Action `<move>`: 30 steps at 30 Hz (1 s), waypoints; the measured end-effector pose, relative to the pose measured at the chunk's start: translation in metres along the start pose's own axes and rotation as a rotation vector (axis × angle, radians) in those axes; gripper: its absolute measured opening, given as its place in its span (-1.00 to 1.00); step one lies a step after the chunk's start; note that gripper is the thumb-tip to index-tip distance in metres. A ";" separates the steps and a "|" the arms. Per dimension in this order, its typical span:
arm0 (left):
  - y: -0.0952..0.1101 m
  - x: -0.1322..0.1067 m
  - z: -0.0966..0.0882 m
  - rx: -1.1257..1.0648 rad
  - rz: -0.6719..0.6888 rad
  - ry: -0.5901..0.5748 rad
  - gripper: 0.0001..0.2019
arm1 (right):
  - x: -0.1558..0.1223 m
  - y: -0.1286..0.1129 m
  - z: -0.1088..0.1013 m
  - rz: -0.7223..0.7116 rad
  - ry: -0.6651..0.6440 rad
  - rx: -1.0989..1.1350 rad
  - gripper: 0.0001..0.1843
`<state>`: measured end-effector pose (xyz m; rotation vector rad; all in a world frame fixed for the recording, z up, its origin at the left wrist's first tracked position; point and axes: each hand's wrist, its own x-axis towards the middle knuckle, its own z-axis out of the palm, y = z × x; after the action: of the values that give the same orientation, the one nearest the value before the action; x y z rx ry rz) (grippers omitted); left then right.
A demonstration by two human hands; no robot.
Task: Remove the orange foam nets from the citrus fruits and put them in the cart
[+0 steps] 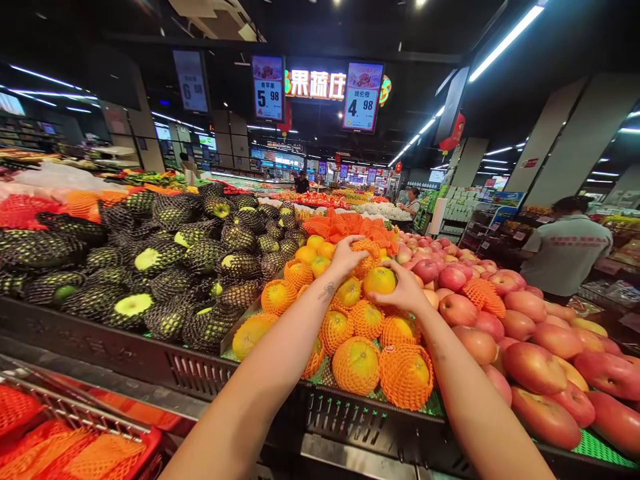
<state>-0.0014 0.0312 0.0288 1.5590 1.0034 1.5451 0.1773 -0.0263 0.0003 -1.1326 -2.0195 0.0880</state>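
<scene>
My left hand reaches into a pile of oranges and closes on an orange wrapped in orange foam net. My right hand cups a bare orange from the right side, fingers curled round it. Most oranges in this bin wear orange foam nets. Both forearms stretch forward over the black bin edge.
Fruit in dark foam nets fills the bin on the left, red apples the bin on the right. A red cart with orange nets sits at lower left. A person in a grey shirt stands at right. Price signs hang overhead.
</scene>
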 end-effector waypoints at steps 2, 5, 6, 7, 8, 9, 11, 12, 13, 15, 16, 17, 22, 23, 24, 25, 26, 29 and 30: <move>0.000 0.000 0.001 -0.011 0.001 0.019 -0.60 | -0.001 0.000 0.003 -0.015 -0.008 0.053 -0.36; 0.002 0.000 0.004 -0.080 -0.029 0.024 -0.66 | 0.000 0.000 0.007 0.043 -0.028 0.134 -0.31; 0.003 0.000 0.005 -0.108 -0.033 0.021 -0.69 | 0.000 0.001 0.008 0.074 -0.029 0.169 -0.29; 0.004 -0.001 0.006 -0.135 -0.029 0.014 -0.71 | 0.001 0.002 0.009 0.103 -0.022 0.208 -0.30; 0.004 -0.001 0.006 -0.162 -0.022 -0.003 -0.73 | 0.003 0.004 0.009 0.129 -0.003 0.253 -0.33; 0.005 -0.002 0.007 -0.190 -0.011 -0.027 -0.74 | 0.005 0.006 0.009 0.157 0.031 0.301 -0.37; 0.006 -0.004 0.007 -0.252 0.015 -0.105 -0.73 | 0.008 0.013 0.010 0.222 0.149 0.390 -0.39; 0.006 -0.005 0.007 -0.286 0.031 -0.155 -0.71 | 0.010 0.017 0.010 0.249 0.221 0.416 -0.36; 0.006 -0.007 0.007 -0.317 0.048 -0.209 -0.69 | 0.011 0.020 0.010 0.265 0.286 0.429 -0.32; 0.007 -0.009 0.007 -0.357 0.083 -0.309 -0.64 | 0.013 0.025 0.009 0.244 0.357 0.431 -0.25; 0.006 -0.009 0.008 -0.363 0.097 -0.347 -0.62 | 0.014 0.026 0.008 0.214 0.365 0.430 -0.28; 0.006 -0.010 0.008 -0.358 0.108 -0.369 -0.61 | 0.014 0.026 0.007 0.183 0.369 0.428 -0.36; 0.006 -0.008 0.007 -0.169 0.193 -0.272 -0.67 | 0.013 0.020 0.002 0.127 0.598 0.391 -0.74; 0.006 -0.008 0.006 -0.096 0.223 -0.225 -0.70 | 0.013 0.019 0.002 0.122 0.672 0.389 -0.76; 0.006 -0.008 0.005 -0.019 0.260 -0.179 -0.72 | 0.012 0.018 0.001 0.118 0.734 0.392 -0.77; 0.006 -0.009 0.004 0.058 0.304 -0.138 -0.73 | 0.012 0.016 0.001 0.117 0.781 0.394 -0.78; 0.006 -0.009 0.003 0.131 0.352 -0.106 -0.72 | 0.012 0.015 0.001 0.116 0.805 0.391 -0.79; 0.007 -0.012 0.001 0.305 0.460 -0.066 -0.69 | 0.010 0.011 0.001 0.094 0.778 0.376 -0.81; 0.007 -0.013 0.000 0.338 0.464 -0.057 -0.71 | 0.010 0.009 0.002 0.079 0.742 0.378 -0.78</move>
<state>-0.0004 0.0167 0.0296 2.1803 0.9494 1.6798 0.1797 -0.0129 0.0013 -0.8331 -1.2352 0.0710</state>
